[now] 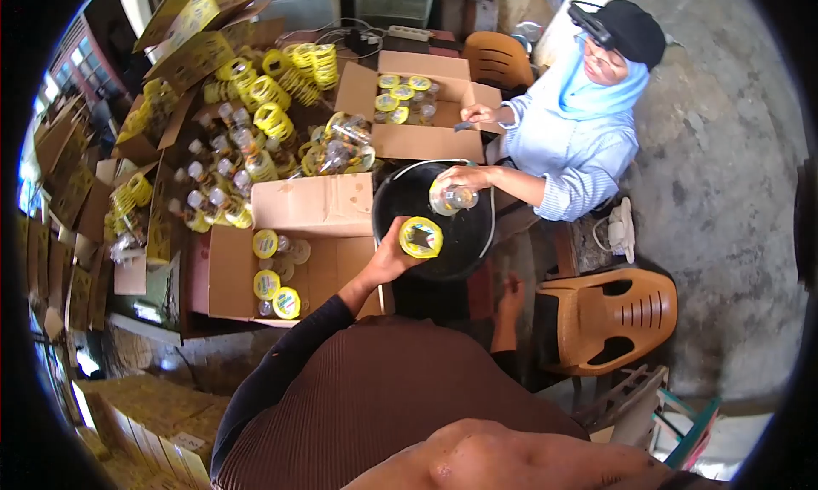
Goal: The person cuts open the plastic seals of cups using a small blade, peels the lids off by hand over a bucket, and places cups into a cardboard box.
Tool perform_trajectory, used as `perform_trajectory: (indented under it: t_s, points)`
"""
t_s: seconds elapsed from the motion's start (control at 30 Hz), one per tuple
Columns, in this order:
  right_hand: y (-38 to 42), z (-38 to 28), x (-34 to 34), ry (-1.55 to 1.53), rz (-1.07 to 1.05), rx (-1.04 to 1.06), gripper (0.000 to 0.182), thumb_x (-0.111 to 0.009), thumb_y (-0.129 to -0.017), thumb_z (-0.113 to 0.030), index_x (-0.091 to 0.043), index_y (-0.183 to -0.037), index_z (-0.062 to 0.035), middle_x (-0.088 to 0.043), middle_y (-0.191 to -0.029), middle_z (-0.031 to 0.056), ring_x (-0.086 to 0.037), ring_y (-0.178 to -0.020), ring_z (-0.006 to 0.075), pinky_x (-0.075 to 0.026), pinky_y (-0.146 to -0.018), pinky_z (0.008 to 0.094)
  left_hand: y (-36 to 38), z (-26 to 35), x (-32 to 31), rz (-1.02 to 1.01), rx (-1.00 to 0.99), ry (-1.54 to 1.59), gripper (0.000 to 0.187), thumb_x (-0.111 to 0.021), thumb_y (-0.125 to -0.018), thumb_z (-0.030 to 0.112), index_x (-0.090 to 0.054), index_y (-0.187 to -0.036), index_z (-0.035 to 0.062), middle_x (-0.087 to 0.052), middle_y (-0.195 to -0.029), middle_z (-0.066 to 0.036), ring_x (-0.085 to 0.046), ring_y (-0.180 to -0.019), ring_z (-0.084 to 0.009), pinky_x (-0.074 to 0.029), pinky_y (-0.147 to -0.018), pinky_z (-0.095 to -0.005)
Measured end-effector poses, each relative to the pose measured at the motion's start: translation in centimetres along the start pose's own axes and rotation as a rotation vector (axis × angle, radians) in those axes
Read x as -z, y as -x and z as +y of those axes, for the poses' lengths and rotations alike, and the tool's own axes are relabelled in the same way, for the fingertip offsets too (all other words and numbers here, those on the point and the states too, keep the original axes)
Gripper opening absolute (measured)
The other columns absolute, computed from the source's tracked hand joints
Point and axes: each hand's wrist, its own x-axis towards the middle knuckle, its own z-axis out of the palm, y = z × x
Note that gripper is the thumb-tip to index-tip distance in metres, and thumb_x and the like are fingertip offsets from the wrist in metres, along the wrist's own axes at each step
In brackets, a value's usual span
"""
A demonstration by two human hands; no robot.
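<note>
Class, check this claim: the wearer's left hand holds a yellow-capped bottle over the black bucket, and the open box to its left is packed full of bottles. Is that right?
Not quite. The head view shows the left hand holding the bottle over the black bucket, but the box holds only a few bottles and is mostly bare cardboard.

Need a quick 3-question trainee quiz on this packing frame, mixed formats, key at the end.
1. True or false: the wearer's left hand holds a yellow-labelled bottle over the black bucket.
2. What does the co-worker's hand hold? A) a bottle B) a chair C) a cable
3. Fill in: the open box beside the left hand already contains several ____.

Key: 1 true; 2 A; 3 bottles.
</note>
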Motion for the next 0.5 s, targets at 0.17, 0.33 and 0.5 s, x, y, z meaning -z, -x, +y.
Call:
perform_trajectory:
  t_s: [0.17,0.33,0.5]
  points:
    - [2.1,9.7,-2.6,-0.033,-0.205,-0.266,0.025,-0.062,-0.094,-0.006,-0.061,-0.118,-0.0001,-0.063,-0.103,0.0083,-0.059,-0.094,0.0177,-0.048,-0.086,0.0313,-0.1,2.3,0.2,-0.001,0.098,0.126,0.071,-0.078,-0.073,-0.007,-0.038,-0.13,0.0062,-0.057,-0.122,-0.007,-0.055,-0.118,-0.0165,-0.045,-0.102,-0.0336]
    - [2.3,9.2,-4.4,0.546,-0.191,0.15,0.025,-0.062,-0.094,-0.012,-0.061,-0.117,0.0001,-0.062,-0.104,0.0091,-0.058,-0.098,0.0216,-0.047,-0.086,0.0345,-0.4,3.8,0.4,0.001,0.12,0.142,0.071,-0.077,-0.076,-0.005,-0.036,-0.133,0.004,-0.056,-0.119,-0.007,-0.054,-0.114,-0.0156,-0.045,-0.1,-0.0325]
    - [0.3,0.1,-4.2,0.52,0.076,0.207,0.025,-0.059,-0.099,-0.017,-0.059,-0.117,0.0009,-0.06,-0.109,0.0134,-0.055,-0.109,0.0241,-0.044,-0.097,0.0355,-0.1,3.3,1.5,0.016,0.075,-0.106,0.073,-0.081,-0.076,0.007,-0.038,-0.134,0.0013,-0.062,-0.117,-0.012,-0.06,-0.111,-0.0191,-0.048,-0.096,-0.0344]
